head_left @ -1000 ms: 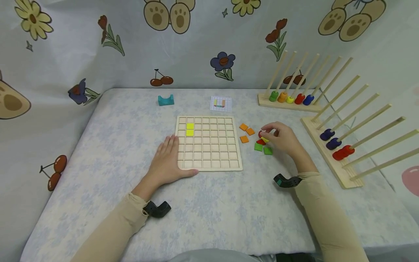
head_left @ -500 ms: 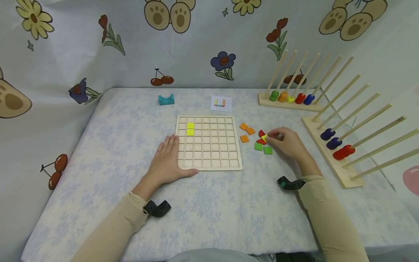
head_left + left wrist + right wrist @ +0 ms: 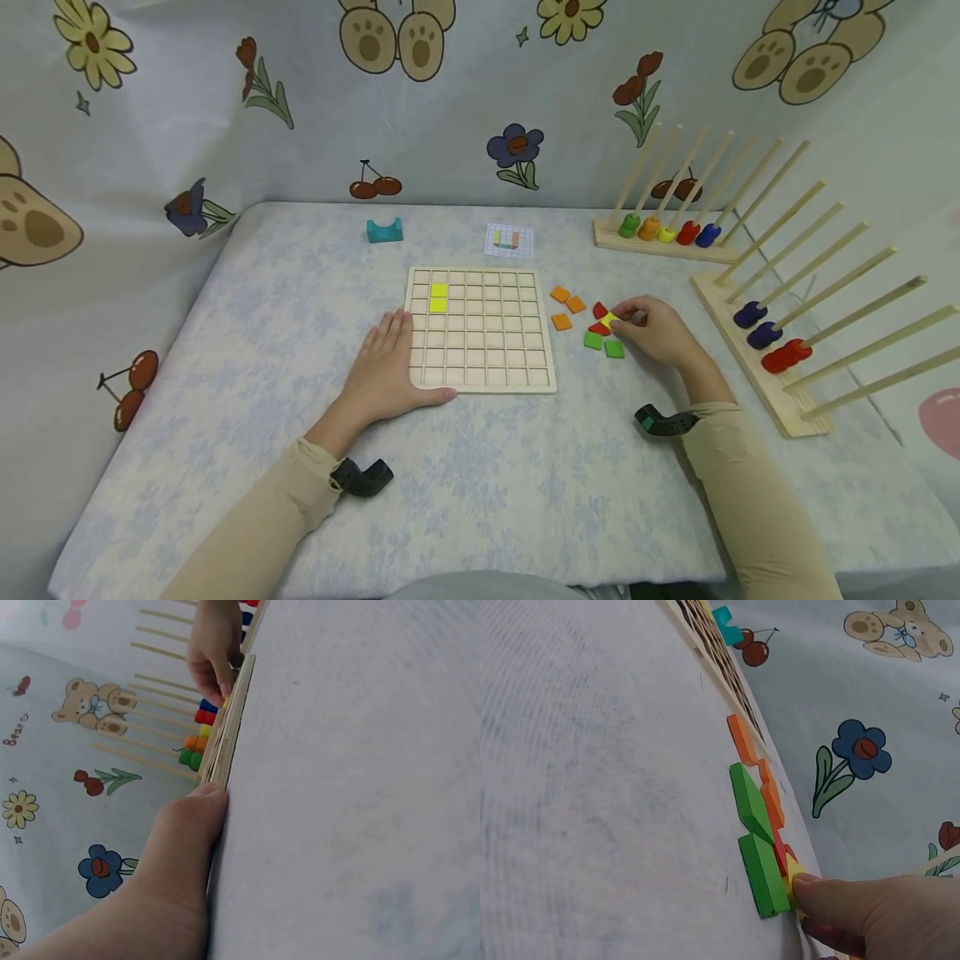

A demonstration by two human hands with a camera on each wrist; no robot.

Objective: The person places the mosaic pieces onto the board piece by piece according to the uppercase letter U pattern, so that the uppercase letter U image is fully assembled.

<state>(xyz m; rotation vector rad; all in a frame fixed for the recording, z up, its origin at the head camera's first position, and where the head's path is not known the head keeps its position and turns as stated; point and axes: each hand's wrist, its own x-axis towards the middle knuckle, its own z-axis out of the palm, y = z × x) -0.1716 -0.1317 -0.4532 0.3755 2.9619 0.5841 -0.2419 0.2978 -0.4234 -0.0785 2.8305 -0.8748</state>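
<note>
Looks only lightly begun, judging by the board (image 3: 491, 346) at the middle of the tabletop (image 3: 510, 483): has two yellow tiles (image 3: 438, 305) set in, one just beyond the other, toward the far left corner. Leaves the other squares bare, as far as visible, and eight tiles off to the right.

Rests the left hand (image 3: 381, 371) along the board's left edge, fingers straight, thumb stretched out by the near edge. Pinches a third yellow tile (image 3: 608, 320) between thumb and fingers of the right hand (image 3: 656, 331), over the two red tiles (image 3: 599, 310); cannot tell whether lifted clear of them.

Counts three yellow tiles in all, two set and one pinched; three orange tiles (image 3: 562, 322), just right of the board; two red, partly covered; two green tiles (image 3: 614, 349), on the near side of the group. Counts also, farther off, one patterned card (image 3: 509, 241), one teal block (image 3: 385, 233) to its left, and two bead racks: one far rack (image 3: 663, 244), one right rack (image 3: 787, 404).
</note>
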